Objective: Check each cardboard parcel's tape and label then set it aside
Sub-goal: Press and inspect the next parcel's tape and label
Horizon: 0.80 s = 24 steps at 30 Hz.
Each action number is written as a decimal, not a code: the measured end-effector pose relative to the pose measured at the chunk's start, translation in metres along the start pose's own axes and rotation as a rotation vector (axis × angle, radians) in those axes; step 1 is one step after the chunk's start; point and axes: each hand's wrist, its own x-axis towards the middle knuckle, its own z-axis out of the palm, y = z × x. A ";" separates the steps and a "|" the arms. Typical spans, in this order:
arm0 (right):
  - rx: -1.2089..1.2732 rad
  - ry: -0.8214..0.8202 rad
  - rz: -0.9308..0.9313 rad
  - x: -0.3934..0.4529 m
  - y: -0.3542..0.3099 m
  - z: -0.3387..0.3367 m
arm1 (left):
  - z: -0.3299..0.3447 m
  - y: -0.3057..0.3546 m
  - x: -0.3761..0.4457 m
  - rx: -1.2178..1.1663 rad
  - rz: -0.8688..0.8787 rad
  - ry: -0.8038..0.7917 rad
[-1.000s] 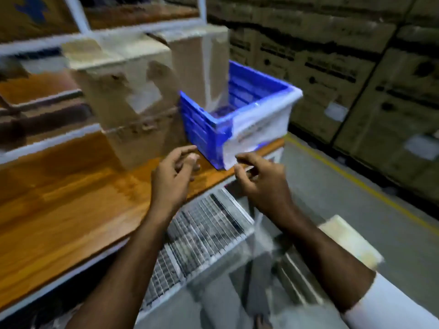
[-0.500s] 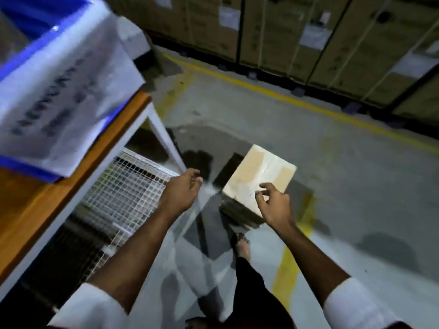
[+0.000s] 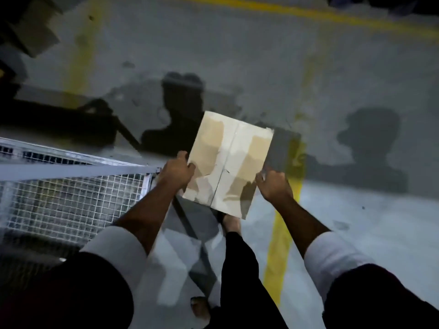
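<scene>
One cardboard parcel (image 3: 229, 162) sits above the grey floor (image 3: 356, 222). Two hands grip it: the left hand (image 3: 177, 170) its left edge, the right hand (image 3: 273, 185) its right edge.

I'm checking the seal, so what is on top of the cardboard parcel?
Pale tape runs along the top seam of the parcel, with more patches beside it. No label shows on this face. The left hand and right hand grip its side edges; the underside is hidden.
</scene>
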 end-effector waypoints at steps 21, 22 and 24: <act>0.283 0.250 -0.308 -0.164 -0.061 -0.053 | -0.039 -0.089 -0.229 -0.535 -0.017 0.540; 0.295 0.260 -0.354 -0.191 -0.070 -0.056 | -0.042 -0.100 -0.265 -0.568 -0.022 0.593; 0.333 0.272 -0.437 -0.249 -0.084 -0.060 | -0.041 -0.126 -0.334 -0.649 -0.034 0.683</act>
